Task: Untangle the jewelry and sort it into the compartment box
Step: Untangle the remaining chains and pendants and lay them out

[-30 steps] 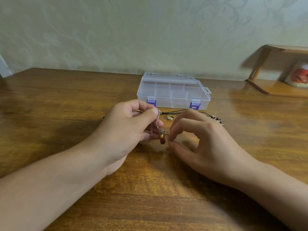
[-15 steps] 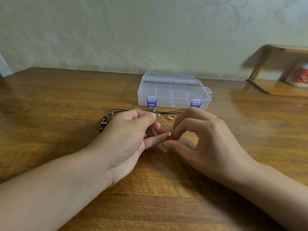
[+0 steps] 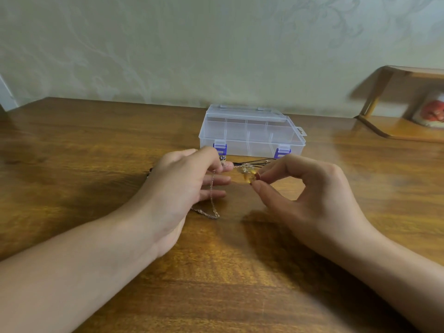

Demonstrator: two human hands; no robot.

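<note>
Near the closed compartment box (image 3: 251, 131): right hand (image 3: 310, 188) pinches amber pendant (image 3: 249, 177), now drawn rightward from left hand (image 3: 182, 186) pinching chain (image 3: 212, 195); chain hangs freer, untangling advances.

Two hands (image 3: 182, 186) (image 3: 310, 188), one compartment box (image 3: 249, 133) (lid closed), one chain (image 3: 212, 198), one pendant (image 3: 249, 177).
</note>
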